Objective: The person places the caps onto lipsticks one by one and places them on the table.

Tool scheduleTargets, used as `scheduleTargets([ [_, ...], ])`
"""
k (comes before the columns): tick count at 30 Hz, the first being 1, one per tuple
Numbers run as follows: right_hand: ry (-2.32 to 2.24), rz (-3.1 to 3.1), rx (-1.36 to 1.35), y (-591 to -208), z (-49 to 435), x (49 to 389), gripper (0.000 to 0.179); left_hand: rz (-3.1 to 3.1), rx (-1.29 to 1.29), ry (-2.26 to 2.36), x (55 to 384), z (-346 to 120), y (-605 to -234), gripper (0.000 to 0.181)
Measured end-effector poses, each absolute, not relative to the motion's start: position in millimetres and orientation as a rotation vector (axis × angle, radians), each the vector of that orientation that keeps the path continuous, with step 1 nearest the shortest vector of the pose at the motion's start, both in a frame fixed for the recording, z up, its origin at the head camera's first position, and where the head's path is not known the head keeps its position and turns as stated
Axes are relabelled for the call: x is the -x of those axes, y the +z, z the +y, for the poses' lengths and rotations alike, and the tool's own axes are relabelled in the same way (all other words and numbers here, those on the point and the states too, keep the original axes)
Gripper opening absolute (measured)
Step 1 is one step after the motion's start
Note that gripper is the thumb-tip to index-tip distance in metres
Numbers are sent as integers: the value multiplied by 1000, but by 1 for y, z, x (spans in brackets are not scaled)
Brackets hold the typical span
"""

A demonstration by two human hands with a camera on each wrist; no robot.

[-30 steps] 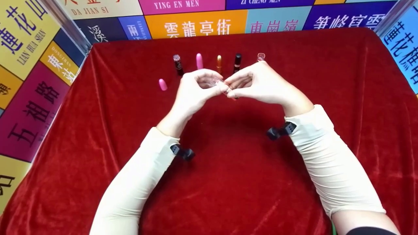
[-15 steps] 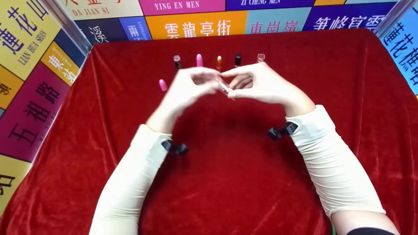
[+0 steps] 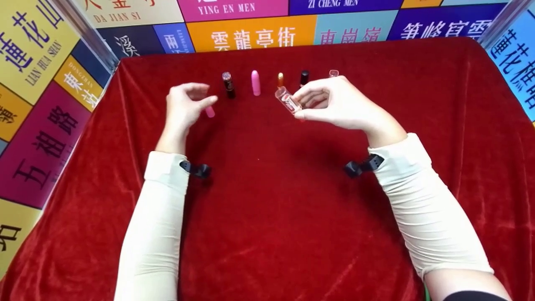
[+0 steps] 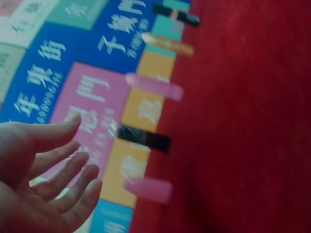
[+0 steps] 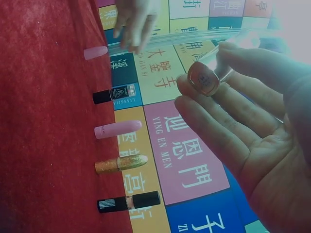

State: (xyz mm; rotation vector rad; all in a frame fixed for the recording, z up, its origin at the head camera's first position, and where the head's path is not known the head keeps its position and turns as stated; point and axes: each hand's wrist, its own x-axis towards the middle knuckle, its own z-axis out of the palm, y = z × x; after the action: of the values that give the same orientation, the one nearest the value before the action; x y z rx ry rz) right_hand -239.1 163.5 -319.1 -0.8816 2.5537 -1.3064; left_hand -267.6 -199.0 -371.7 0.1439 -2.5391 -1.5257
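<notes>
My right hand [image 3: 334, 102] pinches a clear lipstick tube [image 3: 287, 101] between thumb and fingers. The tube is tilted above the cloth, with a white label on its side. In the right wrist view its reddish end [image 5: 204, 78] faces the camera. My left hand [image 3: 186, 102] is apart from it on the left, holding nothing, fingers spread in the left wrist view. Just beneath its thumb in the head view stands a short pink bullet-shaped piece [image 3: 210, 110], partly covered. Nearby stand a black lipstick [image 3: 228, 85] with a clear faceted top and a taller pink lipstick [image 3: 256, 83].
Farther right in the row stand a gold lipstick [image 3: 280, 79], a black lipstick [image 3: 304, 76] and a clear-topped one [image 3: 333, 73], partly behind my right hand. A red velvet cloth [image 3: 267, 209] covers the table. Panels with printed characters [image 3: 250, 33] rise behind it.
My left hand has let go of the clear lipstick tube and moved left to the short pink piece. My right hand keeps holding the tube in nearly the same place.
</notes>
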Motion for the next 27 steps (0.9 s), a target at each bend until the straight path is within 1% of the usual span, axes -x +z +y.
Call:
scheduleTargets([
  [3, -1328, 2551, 872, -318, 164, 240, 31, -2581, -247, -1555, 271, -206, -381, 42],
  [8, -1382, 2542, 855, -316, 167, 241, 29, -2593, -347, -1623, 273, -212, -396, 41],
  [12, -1503, 2502, 843, -313, 171, 242, 26, -2631, -355, -1584, 274, -214, -405, 32],
  [15, -1616, 2472, 821, -311, 177, 244, 24, -2671, -353, -1492, 275, -216, -409, 22],
  [18, -1707, 2470, 777, -310, 186, 249, 25, -2700, -342, -1396, 276, -217, -412, 16],
  [21, -1772, 2517, 701, -311, 200, 256, 27, -2720, -319, -1332, 277, -217, -412, 15],
  [27, -1854, 2669, 448, -323, 236, 279, 28, -2731, -311, -1329, 278, -215, -413, 15],
])
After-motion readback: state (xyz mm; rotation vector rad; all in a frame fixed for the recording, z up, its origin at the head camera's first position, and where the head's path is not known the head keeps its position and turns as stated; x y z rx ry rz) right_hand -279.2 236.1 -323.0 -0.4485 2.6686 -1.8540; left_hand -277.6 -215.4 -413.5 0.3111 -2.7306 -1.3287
